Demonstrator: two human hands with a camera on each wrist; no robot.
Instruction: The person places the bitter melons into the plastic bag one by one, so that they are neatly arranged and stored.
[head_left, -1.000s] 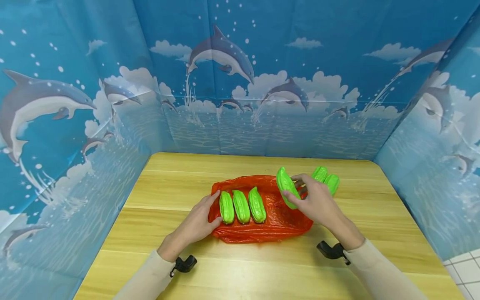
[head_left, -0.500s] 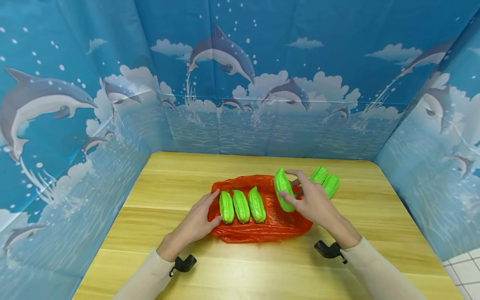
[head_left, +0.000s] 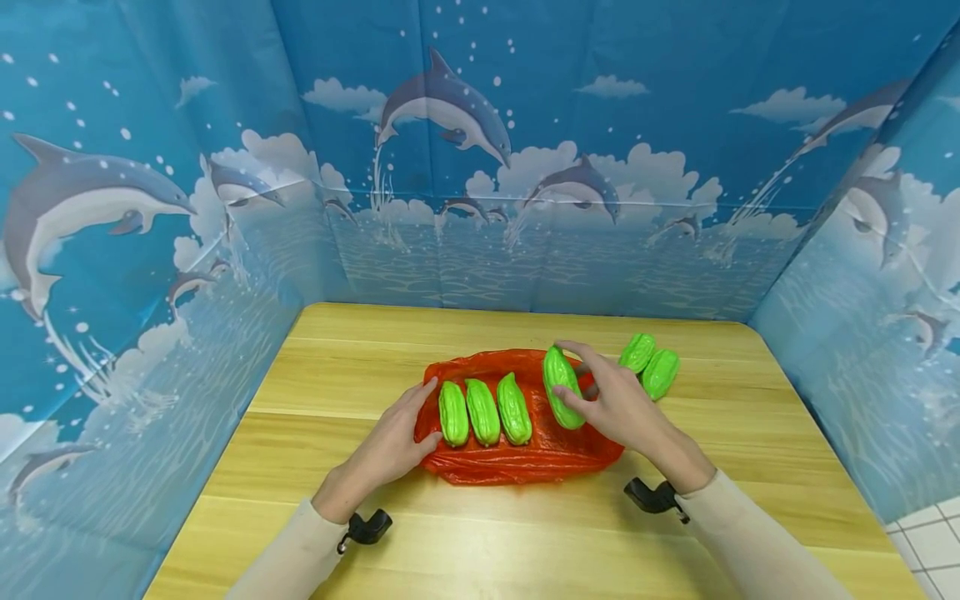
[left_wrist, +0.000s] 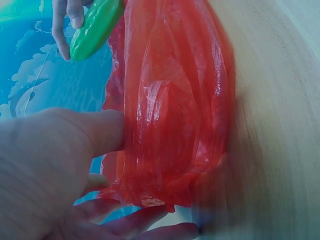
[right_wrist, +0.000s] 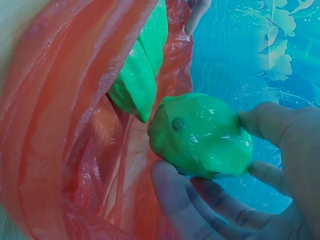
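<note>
In the head view, my right hand [head_left: 617,398] holds a bright green, ridged bitter melon [head_left: 561,388] between thumb and fingers, over the right part of a red plastic bag [head_left: 525,472]. The right wrist view shows the blunt end of this bitter melon [right_wrist: 200,137], apart from the ones in the bag. Three more bitter melons [head_left: 482,412] lie side by side in the bag's left half. My left hand [head_left: 392,439] touches the bag's left end with fairly straight fingers, its thumb [left_wrist: 107,131] against the bag's side.
Two more green bitter melons [head_left: 659,373] lie on the wooden table [head_left: 480,542], right of the bag and behind my right hand. A blue dolphin-print curtain [head_left: 480,250] stands along the table's back and sides.
My right hand has moved slightly left and down with the bitter melon, which now hangs lower over the bag. My left hand and the melons in the bag stay nearly where they were.
</note>
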